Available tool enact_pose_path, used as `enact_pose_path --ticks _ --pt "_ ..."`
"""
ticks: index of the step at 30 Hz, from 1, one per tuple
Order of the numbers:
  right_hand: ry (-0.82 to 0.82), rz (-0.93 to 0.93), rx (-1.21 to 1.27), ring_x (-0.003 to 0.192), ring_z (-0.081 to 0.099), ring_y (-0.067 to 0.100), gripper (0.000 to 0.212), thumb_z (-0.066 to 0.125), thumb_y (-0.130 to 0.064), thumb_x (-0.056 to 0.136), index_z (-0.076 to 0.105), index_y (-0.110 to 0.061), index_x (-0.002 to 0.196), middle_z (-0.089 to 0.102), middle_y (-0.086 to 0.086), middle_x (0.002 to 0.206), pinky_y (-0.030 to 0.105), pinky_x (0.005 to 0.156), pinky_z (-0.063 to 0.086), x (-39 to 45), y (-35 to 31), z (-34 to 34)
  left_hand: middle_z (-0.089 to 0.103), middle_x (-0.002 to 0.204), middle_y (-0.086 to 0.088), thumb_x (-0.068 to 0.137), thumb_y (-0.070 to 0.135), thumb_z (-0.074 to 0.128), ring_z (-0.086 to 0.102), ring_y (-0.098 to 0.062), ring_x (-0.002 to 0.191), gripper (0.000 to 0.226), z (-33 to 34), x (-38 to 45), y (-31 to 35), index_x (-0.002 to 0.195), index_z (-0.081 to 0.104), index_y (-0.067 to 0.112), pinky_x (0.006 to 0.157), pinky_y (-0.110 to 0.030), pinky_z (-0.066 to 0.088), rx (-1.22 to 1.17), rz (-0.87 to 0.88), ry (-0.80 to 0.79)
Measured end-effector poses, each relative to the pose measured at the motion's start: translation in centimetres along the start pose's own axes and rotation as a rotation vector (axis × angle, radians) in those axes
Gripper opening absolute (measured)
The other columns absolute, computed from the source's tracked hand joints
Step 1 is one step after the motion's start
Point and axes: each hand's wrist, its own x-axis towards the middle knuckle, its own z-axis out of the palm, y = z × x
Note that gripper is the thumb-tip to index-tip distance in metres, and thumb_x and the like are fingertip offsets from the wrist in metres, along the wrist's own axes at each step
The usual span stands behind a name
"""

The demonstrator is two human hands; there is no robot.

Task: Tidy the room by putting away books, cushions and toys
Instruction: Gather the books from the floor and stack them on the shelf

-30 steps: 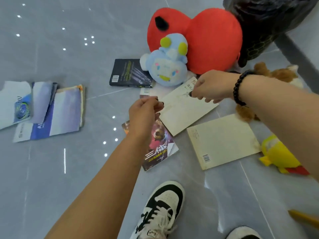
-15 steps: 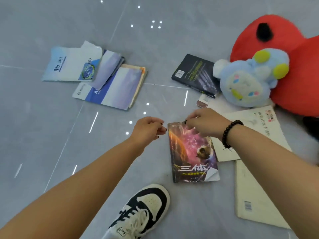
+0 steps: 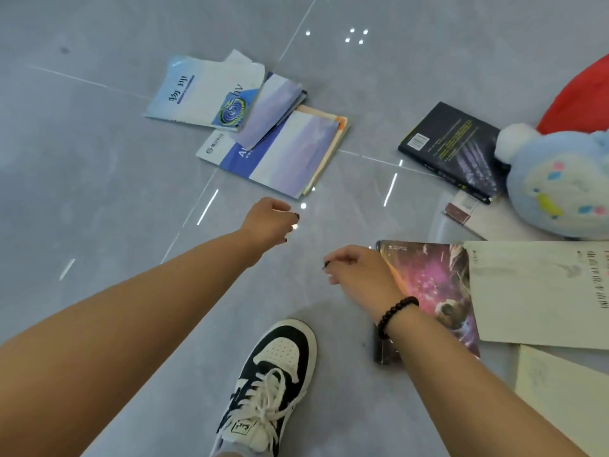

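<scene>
A: Both hands hover over the grey floor holding nothing; the left hand has loosely curled fingers, and so does the right hand

B: Where are the books?

A: The colourful book lies flat just beside the right hand, partly under a cream book. A stack of blue-and-white books lies ahead of the left hand, and a black book sits against the blue plush toy

B: So the best move?

A: Probably reach for the nearer stack, square its skewed covers first, then slide fingers under the bottom one so loose pages don't spill
</scene>
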Motion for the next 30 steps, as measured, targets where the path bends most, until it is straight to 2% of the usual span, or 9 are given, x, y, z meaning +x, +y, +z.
enact_pose_path --ticks 2,4,6,9,13,16,22,27,30 --pt "0.183 0.109 0.149 0.071 0.055 0.018 0.016 0.057 -0.010 0.080 0.063 0.003 0.073 0.064 0.020 0.076 0.032 0.069 0.044 2.5 1.3 -1.6 0.052 0.093 -0.002 0.092 0.022 0.063 0.054 -0.020 0.091 0.012 0.2 1.8 0.5 0.096 0.052 0.017 0.089 -0.032 0.050 0.051 -0.001 0.056" --pt "0.282 0.205 0.240 0.070 0.046 0.019 0.011 0.053 -0.012 0.070 0.058 -0.003 0.068 0.054 0.016 0.074 0.033 0.066 0.040 4.7 1.4 -2.9 0.046 0.088 -0.004 0.092 0.024 0.062 0.046 -0.019 0.081 0.022 0.3 3.2 0.9 0.080 0.044 0.021 0.073 -0.027 0.044 0.092 0.007 0.076" --pt "0.273 0.252 0.314 0.068 0.053 0.021 0.008 0.055 -0.011 0.078 0.054 -0.012 0.070 0.058 0.011 0.076 0.033 0.063 0.047 6.9 -0.7 -3.3 0.051 0.106 -0.007 0.092 0.026 0.062 0.048 -0.019 0.086 0.019 0.0 5.2 1.7 0.103 0.051 0.016 0.068 -0.026 0.041 0.156 0.036 0.072" --pt "0.160 0.308 0.541 0.068 0.060 0.021 0.007 0.053 -0.009 0.091 0.057 -0.010 0.085 0.063 0.006 0.078 0.028 0.059 0.045 9.6 -4.3 -2.7 0.043 0.139 -0.009 0.091 0.031 0.065 0.051 -0.024 0.115 0.058 -0.7 8.0 2.0 0.139 0.039 0.010 0.083 -0.028 0.039 0.234 0.069 0.071" --pt "0.070 0.333 0.703 0.074 0.064 0.021 0.008 0.051 -0.012 0.092 0.058 -0.010 0.096 0.066 0.007 0.088 0.030 0.065 0.051 12.4 -6.6 -1.3 0.034 0.147 -0.012 0.090 0.035 0.066 0.043 -0.028 0.130 0.069 -0.7 10.8 2.0 0.144 0.033 0.008 0.098 -0.032 0.041 0.475 0.191 0.118" --pt "0.061 0.370 0.687 0.074 0.064 0.021 0.010 0.051 -0.012 0.092 0.059 -0.010 0.098 0.067 0.007 0.088 0.029 0.063 0.050 13.4 -6.4 -0.9 0.020 0.156 -0.013 0.089 0.046 0.064 0.023 -0.031 0.144 0.083 0.4 12.8 1.8 0.151 0.021 0.011 0.115 -0.044 0.028 0.653 0.288 0.077" --pt "0.072 0.424 0.501 0.060 0.057 0.017 0.004 0.054 -0.010 0.092 0.058 -0.009 0.092 0.063 0.005 0.075 0.024 0.057 0.045 13.2 -3.8 -0.9 -0.004 0.163 -0.009 0.097 0.056 0.042 -0.003 -0.030 0.150 0.074 3.6 15.8 2.2 0.154 -0.001 0.036 0.118 -0.056 0.006 0.910 0.388 0.074" --pt "0.051 0.430 0.458 0.062 0.058 0.016 0.006 0.055 -0.011 0.092 0.059 -0.009 0.095 0.064 0.004 0.073 0.024 0.057 0.047 13.3 -3.1 -0.9 0.011 0.158 -0.018 0.102 0.045 0.035 0.024 -0.036 0.140 0.063 3.5 17.0 1.5 0.154 0.006 0.024 0.113 -0.048 0.027 1.143 0.450 0.149" --pt "0.063 0.433 0.476 0.064 0.061 0.017 0.014 0.055 -0.012 0.092 0.061 -0.008 0.104 0.066 0.003 0.075 0.024 0.056 0.049 13.9 -3.5 -0.7 0.007 0.157 -0.029 0.105 0.039 0.028 0.022 -0.043 0.141 0.064 3.2 17.2 1.2 0.153 -0.002 0.011 0.109 -0.048 0.034 1.264 0.487 0.113"
